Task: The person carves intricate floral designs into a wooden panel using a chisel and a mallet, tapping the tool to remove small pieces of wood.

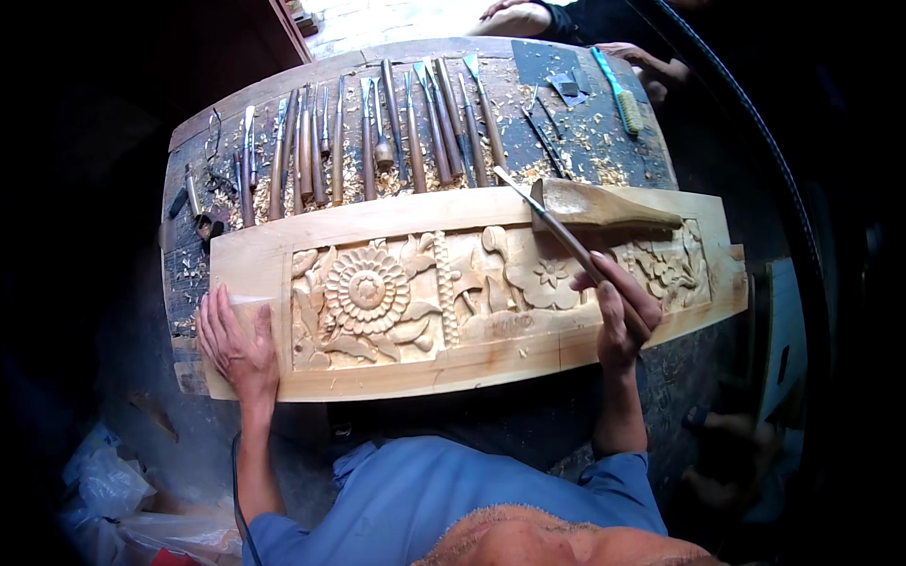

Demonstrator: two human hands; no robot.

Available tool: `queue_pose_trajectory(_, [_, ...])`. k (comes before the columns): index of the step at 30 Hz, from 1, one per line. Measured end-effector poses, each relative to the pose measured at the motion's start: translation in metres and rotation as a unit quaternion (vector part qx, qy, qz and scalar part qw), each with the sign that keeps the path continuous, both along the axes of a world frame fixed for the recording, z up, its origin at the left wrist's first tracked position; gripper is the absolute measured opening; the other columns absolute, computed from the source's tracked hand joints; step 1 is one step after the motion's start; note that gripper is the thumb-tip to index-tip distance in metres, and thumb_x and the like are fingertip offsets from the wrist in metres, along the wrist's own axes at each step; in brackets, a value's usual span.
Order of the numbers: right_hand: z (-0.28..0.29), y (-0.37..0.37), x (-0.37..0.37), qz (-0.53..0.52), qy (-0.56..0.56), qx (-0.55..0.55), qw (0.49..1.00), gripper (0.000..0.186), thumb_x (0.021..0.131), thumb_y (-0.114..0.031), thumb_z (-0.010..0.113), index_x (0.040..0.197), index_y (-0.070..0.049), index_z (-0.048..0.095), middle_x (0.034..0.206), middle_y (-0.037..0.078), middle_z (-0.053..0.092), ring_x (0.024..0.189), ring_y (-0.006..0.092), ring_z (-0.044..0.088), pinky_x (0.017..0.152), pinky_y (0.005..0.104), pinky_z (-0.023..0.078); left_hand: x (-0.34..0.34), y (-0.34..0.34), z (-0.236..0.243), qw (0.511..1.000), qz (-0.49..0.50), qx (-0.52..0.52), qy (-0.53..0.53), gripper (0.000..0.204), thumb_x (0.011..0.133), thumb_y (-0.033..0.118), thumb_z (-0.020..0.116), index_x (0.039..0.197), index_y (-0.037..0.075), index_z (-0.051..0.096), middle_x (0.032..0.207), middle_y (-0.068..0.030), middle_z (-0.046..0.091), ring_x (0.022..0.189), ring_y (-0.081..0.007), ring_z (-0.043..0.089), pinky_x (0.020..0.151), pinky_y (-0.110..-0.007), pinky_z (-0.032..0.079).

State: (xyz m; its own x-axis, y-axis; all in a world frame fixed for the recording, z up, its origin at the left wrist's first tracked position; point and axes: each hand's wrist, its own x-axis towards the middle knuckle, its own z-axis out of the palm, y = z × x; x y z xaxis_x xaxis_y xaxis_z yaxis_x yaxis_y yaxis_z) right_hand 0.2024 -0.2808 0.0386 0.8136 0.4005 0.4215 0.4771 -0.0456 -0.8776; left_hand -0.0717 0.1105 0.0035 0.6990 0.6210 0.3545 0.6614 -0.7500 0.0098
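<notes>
A pale wooden board (255, 241) lies across the workbench in front of me, carved in relief with a large round flower, leaves and a smaller blossom. My left hand (238, 347) rests flat on its left end, fingers spread. My right hand (620, 307), above the carving's right half, is closed around the handle of a carving chisel (564, 234). The chisel slants up and left, its blade tip beyond the board's far edge. Just right of the blade, a wooden mallet (609, 205) lies along the board's far edge, covering a bit of the carving.
Several chisels with wooden handles (413, 141) line the bench (156, 255) behind the board, among wood shavings. At the far right are a teal brush (620, 92) and a small grey block (566, 85). Another person's hand (630, 57) is at the far edge. Plastic bags (109, 481) sit lower left.
</notes>
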Motion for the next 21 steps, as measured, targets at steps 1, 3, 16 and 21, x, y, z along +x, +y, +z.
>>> queue_pose_trajectory(1, [0.002, 0.004, -0.003, 0.006, 0.016, -0.001, 1.000, 0.032, 0.099, 0.000, 0.057, 0.127, 0.012, 0.069, 0.095, 0.019, 0.078, 0.086, 0.0224, 0.075, 0.082, 0.0317, 0.060, 0.000, 0.001, 0.000, 1.000, 0.000, 0.000, -0.009, 0.072, 0.102, 0.048, 0.064, 0.152, -0.001, 0.047, 0.152, -0.0210, 0.052, 0.147, -0.0389, 0.043, 0.127, -0.053, 0.026])
queue_pose_trajectory(3, [0.011, 0.016, -0.004, 0.007, 0.012, 0.001, 1.000, 0.028, 0.104, 0.000, 0.059, 0.127, 0.011, 0.069, 0.094, 0.016, 0.077, 0.085, 0.0186, 0.074, 0.081, 0.0290, 0.060, -0.002, 0.001, -0.002, 0.999, -0.001, -0.008, -0.032, 0.075, 0.100, 0.049, 0.067, 0.152, 0.000, 0.046, 0.152, -0.0203, 0.053, 0.148, -0.0374, 0.042, 0.128, -0.053, 0.025])
queue_pose_trajectory(16, [0.072, 0.239, -0.023, 0.224, 0.046, -0.027, 0.973, 0.028, 0.103, -0.021, 0.071, 0.119, 0.002, 0.077, 0.091, 0.014, 0.080, 0.077, 0.0155, 0.077, 0.066, 0.0259, 0.062, -0.100, 0.055, 0.136, 0.693, -0.048, -0.257, -0.672, 0.030, 0.108, 0.018, 0.061, 0.128, -0.004, 0.068, 0.095, -0.0124, 0.076, 0.081, -0.0165, 0.072, 0.085, -0.028, 0.061])
queue_pose_trajectory(21, [0.071, 0.352, -0.052, 0.286, 0.040, -0.091, 0.953, 0.029, 0.101, -0.028, 0.073, 0.113, -0.003, 0.080, 0.087, 0.012, 0.081, 0.072, 0.0138, 0.075, 0.066, 0.0292, 0.062, -0.177, 0.079, 0.208, 0.715, -0.077, -0.041, -0.693, 0.030, 0.109, 0.015, 0.058, 0.126, -0.007, 0.068, 0.085, -0.0103, 0.072, 0.076, -0.0172, 0.067, 0.087, -0.033, 0.062])
